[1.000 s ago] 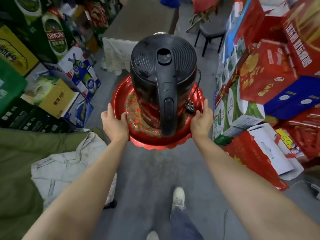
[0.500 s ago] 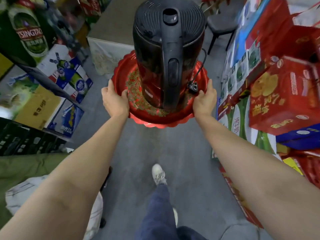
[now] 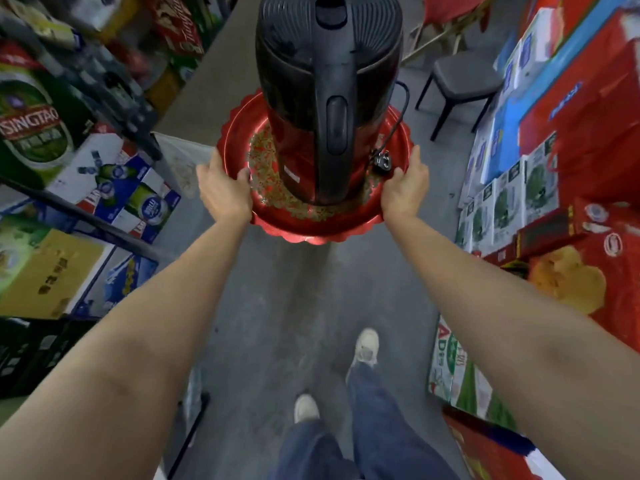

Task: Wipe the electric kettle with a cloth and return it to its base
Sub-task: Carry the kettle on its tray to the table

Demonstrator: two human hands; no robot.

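Note:
A black and red electric kettle (image 3: 325,81) stands upright on a round red tray (image 3: 311,233) with a gold pattern and a scalloped rim, its handle facing me. Its black cord and plug (image 3: 381,161) lie on the tray's right side. My left hand (image 3: 225,188) grips the tray's left rim and my right hand (image 3: 405,185) grips its right rim, holding it in the air above the grey floor. The kettle's base is hidden under it. No cloth is in view.
A long grey-topped table (image 3: 204,88) lies ahead on the left. A dark stool (image 3: 460,81) stands ahead on the right. Stacked beer cartons (image 3: 114,178) line the left side, red and blue boxes (image 3: 571,140) the right. My feet (image 3: 367,348) are on the narrow aisle.
I have walked forward down the aisle with the tray and kettle. The table and stool are closer, and the cloth bundle on the left has dropped out of view.

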